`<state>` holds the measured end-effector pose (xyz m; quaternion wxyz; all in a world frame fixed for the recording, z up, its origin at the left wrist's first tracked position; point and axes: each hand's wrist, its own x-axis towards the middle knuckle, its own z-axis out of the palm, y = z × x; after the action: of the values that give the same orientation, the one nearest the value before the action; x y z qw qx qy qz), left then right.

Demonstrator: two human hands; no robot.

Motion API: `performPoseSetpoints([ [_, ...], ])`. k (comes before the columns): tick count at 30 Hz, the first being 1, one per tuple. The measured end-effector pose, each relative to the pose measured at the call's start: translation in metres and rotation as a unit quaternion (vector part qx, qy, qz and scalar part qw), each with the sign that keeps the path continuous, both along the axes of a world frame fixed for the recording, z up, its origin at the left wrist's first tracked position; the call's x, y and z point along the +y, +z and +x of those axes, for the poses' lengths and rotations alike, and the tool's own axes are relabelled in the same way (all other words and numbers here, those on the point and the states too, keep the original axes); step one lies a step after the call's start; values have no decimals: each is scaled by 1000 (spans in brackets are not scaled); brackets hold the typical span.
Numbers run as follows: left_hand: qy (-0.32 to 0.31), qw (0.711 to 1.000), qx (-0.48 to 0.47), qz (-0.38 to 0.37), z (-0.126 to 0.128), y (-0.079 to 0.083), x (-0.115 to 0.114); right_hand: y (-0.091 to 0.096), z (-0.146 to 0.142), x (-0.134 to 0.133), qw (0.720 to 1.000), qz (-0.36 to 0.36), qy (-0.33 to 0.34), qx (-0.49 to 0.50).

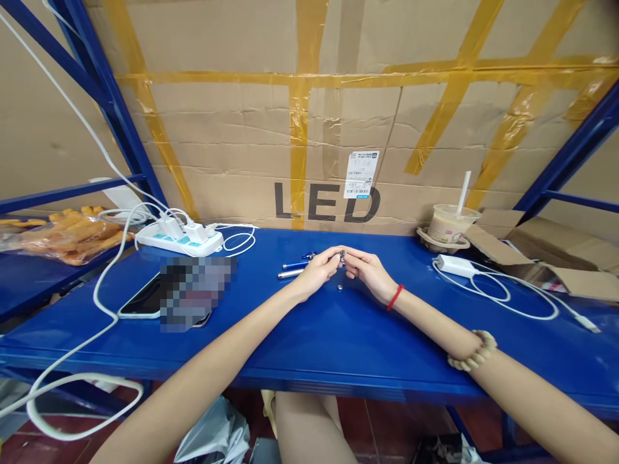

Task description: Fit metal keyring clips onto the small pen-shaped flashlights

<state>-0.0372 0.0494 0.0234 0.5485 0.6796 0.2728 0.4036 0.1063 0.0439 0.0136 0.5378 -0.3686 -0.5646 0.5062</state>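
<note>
Above the middle of the blue shelf, my left hand [318,273] and my right hand [371,274] meet fingertip to fingertip. Both are closed in a pinch on a small dark metallic piece [342,258], mostly hidden by the fingers. Just below them on the shelf lies a tiny round silvery piece [340,287], perhaps a button cell. Beside my left hand are a slim blue metal tube [294,265] and a silver one [290,274], partly covered by the hand. A small clip-like bit [308,256] lies at the blue tube's end.
A white power strip [181,240] with plugs and cables stands at the back left, with a phone [141,298] in front. At right are a drink cup [449,222] in a carton holder, a white adapter [455,265] with cable, and an open cardboard box [575,248].
</note>
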Motion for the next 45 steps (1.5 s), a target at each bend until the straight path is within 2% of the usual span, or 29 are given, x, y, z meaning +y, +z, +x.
performPoseSetpoints([
  [4,2,996,-62,-56,0,0,2,2,2,2,998,-10,-57,31],
  [8,45,993,-78,-74,-1,0,5,0,5,4,991,42,-109,-68],
  [14,21,998,-36,-52,-2,2,1,2,11,3,971,95,-161,-149],
  [20,-28,999,-2,15,-1,-3,2,6,13,-3,941,194,-174,-215],
  [25,-42,998,-11,46,0,-9,5,10,9,-9,939,204,-152,-234],
  [31,-52,997,5,49,0,-8,2,9,8,-10,921,237,-119,-284],
  [36,-31,998,3,47,-1,-11,4,6,12,-5,926,216,-109,-290],
  [42,52,977,103,180,-8,-6,5,14,13,-7,917,241,-98,-304],
  [45,58,965,137,216,-11,-4,4,17,15,-7,914,259,-113,-292],
])
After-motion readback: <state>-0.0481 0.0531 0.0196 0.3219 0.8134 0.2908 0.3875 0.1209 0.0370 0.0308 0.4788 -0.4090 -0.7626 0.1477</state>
